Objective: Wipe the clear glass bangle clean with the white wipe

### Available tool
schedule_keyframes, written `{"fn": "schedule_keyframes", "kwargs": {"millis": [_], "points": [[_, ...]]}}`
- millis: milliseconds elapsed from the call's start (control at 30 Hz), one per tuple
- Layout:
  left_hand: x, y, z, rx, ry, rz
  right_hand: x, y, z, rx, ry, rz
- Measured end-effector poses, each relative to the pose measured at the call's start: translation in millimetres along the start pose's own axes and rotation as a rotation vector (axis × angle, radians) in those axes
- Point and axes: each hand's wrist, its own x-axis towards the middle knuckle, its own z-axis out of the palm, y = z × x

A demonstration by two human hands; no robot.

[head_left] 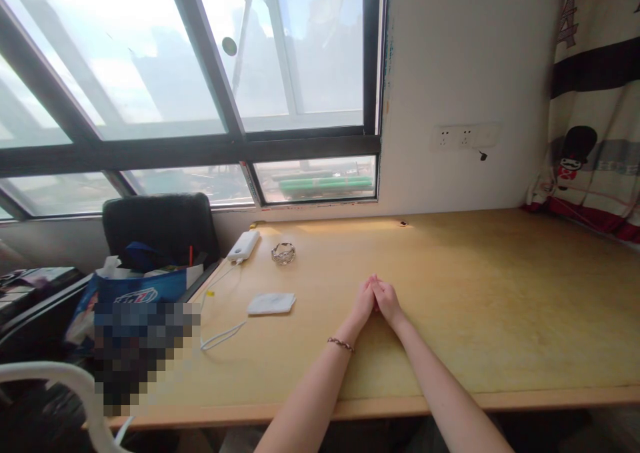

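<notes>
- Left hand [365, 299] and right hand [388, 298] are resting together on the counter [480, 306]; can't tell how far each grip is curling, or if anything's hiding inside.
- Nearest thing, a flat white packet [271, 303], is lying left of them, probably light, soft, not fragile; I'd be pinching a short end.
- Palms aren't showing; packet markings are blurring out, tbh.

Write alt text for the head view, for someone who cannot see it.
A person's left hand and right hand are held together at a yellowish table. To their left lie a flat white cloth or tissue, a round metal ornament and a white device with a cable.
</notes>
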Motion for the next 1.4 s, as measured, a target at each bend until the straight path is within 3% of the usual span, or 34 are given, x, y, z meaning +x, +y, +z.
{"fn": "schedule_keyframes", "kwargs": {"millis": [900,1067,1167,1267,1333,1400], "points": [[-0.6,0.3,0.3,0.034,-0.002,0.021,0.3,3.7,-0.3,-0.025,-0.005,-0.011],[-1.8,1.3,1.1,0.156,0.001,0.058,0.8,4.4,-2.1,-0.088,0.009,-0.033],[-7.5,16.7,-6.5,0.487,0.147,0.227,1.9,5.7,-3.7,-0.150,0.032,-0.058],[-15.6,43.5,-26.5,0.950,0.443,0.402,3.4,7.8,-4.9,-0.157,0.085,-0.011],[-19.4,58.8,-45.9,1.192,0.705,0.376,4.2,9.3,-5.7,-0.166,0.113,0.032],[-19.6,65.2,-67.5,1.327,0.973,0.226,4.5,10.5,-6.3,-0.193,0.124,0.027]]}}
